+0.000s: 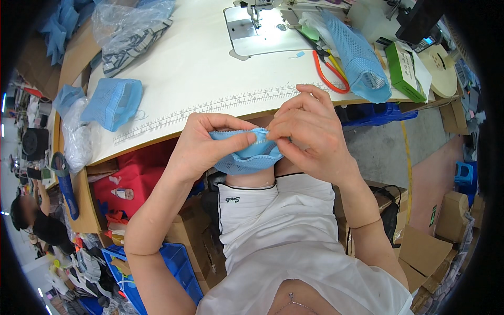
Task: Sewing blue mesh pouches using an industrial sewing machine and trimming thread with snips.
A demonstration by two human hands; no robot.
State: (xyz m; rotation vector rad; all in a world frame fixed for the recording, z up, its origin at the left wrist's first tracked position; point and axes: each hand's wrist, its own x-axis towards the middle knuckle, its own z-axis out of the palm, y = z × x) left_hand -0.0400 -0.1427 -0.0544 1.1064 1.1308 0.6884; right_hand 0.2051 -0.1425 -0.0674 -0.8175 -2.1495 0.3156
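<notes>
I have a light-blue mesh fabric piece (239,166) pinched between both hands, over the lap.

I see the left hand (195,144) gripping its toothed upper edge, thumb in front, fingers behind; the right hand (311,128) closes thumb and forefinger on the same edge near its middle, other fingers loosely bent. Below lie white dark-trimmed shorts (283,210). Beyond, on the white tabletop (184,68) with its printed ruler scale (210,106), I see orange-handled cutters (317,64), a long blue mesh tube (359,60) and a lit sewing machine (257,21).
</notes>
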